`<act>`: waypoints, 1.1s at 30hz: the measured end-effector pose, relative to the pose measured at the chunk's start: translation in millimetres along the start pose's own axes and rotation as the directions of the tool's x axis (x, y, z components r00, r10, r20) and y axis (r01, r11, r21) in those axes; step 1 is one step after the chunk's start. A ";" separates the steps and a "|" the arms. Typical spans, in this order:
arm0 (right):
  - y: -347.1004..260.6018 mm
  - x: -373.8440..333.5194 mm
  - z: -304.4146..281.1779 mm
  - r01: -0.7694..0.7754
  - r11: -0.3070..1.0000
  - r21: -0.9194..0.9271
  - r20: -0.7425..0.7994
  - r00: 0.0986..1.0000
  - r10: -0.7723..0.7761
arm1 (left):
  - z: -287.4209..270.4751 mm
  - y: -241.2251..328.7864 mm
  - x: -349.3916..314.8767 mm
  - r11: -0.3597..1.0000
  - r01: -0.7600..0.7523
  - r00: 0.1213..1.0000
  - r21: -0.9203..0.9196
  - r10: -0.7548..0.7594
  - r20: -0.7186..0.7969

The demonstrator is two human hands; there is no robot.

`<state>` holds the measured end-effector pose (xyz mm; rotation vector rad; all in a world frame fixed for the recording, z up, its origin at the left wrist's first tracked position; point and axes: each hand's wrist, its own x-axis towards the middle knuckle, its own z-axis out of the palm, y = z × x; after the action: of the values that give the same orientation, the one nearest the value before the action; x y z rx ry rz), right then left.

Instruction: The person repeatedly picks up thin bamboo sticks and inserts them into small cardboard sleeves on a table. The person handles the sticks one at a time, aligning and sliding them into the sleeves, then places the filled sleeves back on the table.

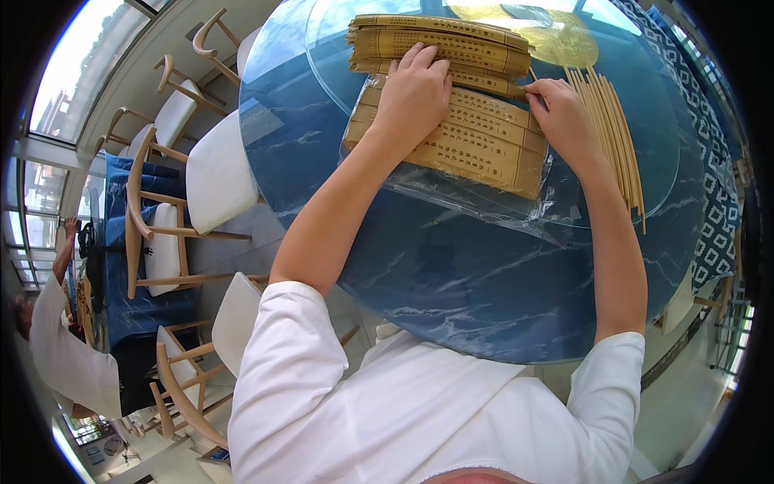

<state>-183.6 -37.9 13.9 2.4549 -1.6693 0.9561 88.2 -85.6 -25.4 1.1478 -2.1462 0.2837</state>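
A stack of folded brown paper [439, 42], printed with rows of small dark characters, lies at the far side of the table. My left hand [415, 93] lies over its near edge, with the fingers stretched out on top. With thumb and forefinger, my right hand [562, 121] pinches the right end of the nearest folded paper strip [488, 83]. Under and in front of my hands, more printed brown paper [484, 149] lies on a clear plastic bag [476, 206]. Beside my right hand, several thin light wooden sticks [613, 133] lie in a bundle.
The round dark blue marbled table [484, 298] carries a clear glass turntable [673, 161]. A yellow round piece [564, 40] lies at its far side. Chairs with white seats [218, 181] stand to the left. A person in white [72, 355] is at another table [153, 315].
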 end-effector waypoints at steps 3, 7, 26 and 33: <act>-9.0 -10.9 -7.2 -0.023 1.000 -0.003 0.017 1.000 0.023 | -0.4 3.0 1.8 0.999 0.029 0.999 -0.044 -0.030 -0.012; -19.1 -26.5 -25.2 -0.073 0.997 0.031 0.167 0.984 0.067 | -14.7 13.3 6.0 0.996 -0.024 0.999 -0.088 0.028 0.044; -5.9 -41.3 -53.6 -0.143 0.989 0.034 0.281 0.951 0.128 | -23.5 50.7 0.5 0.921 -0.091 0.960 -0.380 0.182 0.211; 9.3 -44.6 -46.1 -0.108 0.993 0.048 0.296 0.951 0.089 | -20.1 50.4 -2.4 0.919 -0.095 0.965 -0.383 0.180 0.192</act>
<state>-223.8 11.3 26.3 2.6898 -1.8911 0.6878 58.1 -44.8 -6.0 0.8414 -2.3517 -0.1985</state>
